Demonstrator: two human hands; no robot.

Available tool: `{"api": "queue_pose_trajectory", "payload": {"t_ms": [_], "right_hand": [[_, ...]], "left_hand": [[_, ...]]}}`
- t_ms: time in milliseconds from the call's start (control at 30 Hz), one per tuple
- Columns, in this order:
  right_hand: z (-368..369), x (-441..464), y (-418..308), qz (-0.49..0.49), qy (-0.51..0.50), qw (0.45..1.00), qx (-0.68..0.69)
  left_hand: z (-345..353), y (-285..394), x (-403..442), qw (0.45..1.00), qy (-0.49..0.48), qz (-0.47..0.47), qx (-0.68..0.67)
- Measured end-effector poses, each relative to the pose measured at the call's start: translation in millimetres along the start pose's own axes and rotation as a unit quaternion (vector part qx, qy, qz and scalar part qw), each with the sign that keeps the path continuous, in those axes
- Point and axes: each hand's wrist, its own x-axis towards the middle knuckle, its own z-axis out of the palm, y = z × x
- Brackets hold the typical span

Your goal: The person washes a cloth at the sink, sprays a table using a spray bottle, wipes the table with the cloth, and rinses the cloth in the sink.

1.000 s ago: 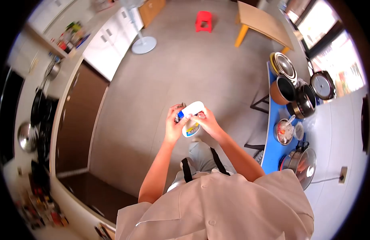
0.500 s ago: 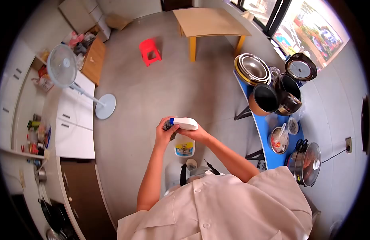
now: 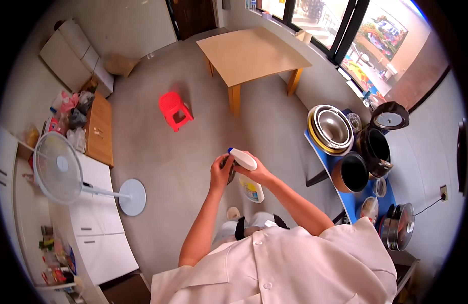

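A spray bottle hangs clamped in the right hand, beside the left hand gripping a dark wad

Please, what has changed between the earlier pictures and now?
The view has moved forward and turned right: the red stool and the wooden table now appear nearer and farther left. Nothing was let go: the right hand still holds the spray bottle, the left hand a dark crumpled thing.
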Motion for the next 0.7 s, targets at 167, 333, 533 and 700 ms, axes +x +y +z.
{"api": "queue_pose_trajectory", "payload": {"t_ms": [167,333,533,700], "right_hand": [[-13,90,13,0.025,0.069,0.996,0.042],[-42,199,25,-0.002,0.118,0.993,0.002],[-79,341,44,-0.061,0.135,0.989,-0.005],[-115,442,40,-0.028,0.134,0.983,-0.118]], "left_hand": [[5,10,111,0.993,-0.078,-0.081,-0.030],[8,-12,232,0.991,-0.115,-0.060,-0.028],[2,-28,373,0.991,-0.102,-0.069,-0.046],[-12,-48,482,0.995,-0.088,-0.041,-0.032]]}}
